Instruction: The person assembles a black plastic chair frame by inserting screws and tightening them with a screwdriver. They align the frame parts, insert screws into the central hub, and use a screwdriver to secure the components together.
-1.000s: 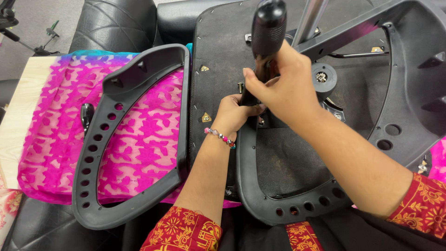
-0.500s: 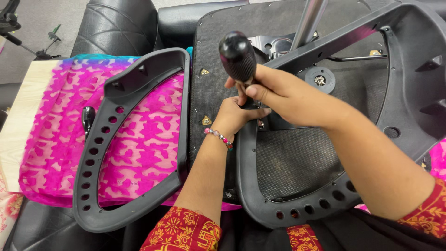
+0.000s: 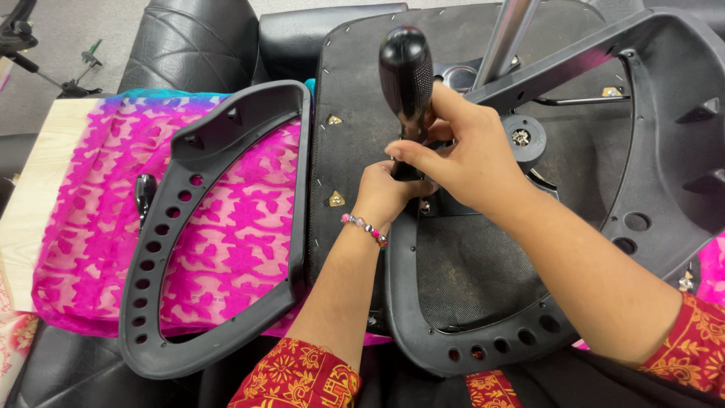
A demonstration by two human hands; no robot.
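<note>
An upturned office chair seat (image 3: pixel 355 91) lies black underside up, with a black plastic armrest (image 3: pixel 219 151) on each side. My right hand (image 3: pixel 468 162) grips a screwdriver (image 3: pixel 406 75) by its black knurled handle, the tool standing nearly upright over the seat base. My left hand (image 3: pixel 385 193), with a beaded bracelet at the wrist, is closed around the lower shaft near the tip, which is hidden behind the fingers. Both hands meet at the inner edge of the right armrest (image 3: pixel 453 332).
A pink patterned cloth (image 3: pixel 98 227) lies under the left armrest, over a pale wooden board (image 3: pixel 30 196). A chrome gas-lift column (image 3: pixel 510 30) rises from the seat plate. Brass screw inserts (image 3: pixel 336 199) dot the seat. Black leather cushions (image 3: pixel 189 45) lie behind.
The screwdriver handle has swung left and back to nearly upright over the last second, with my right hand shifting on it. My left hand stayed at the shaft.
</note>
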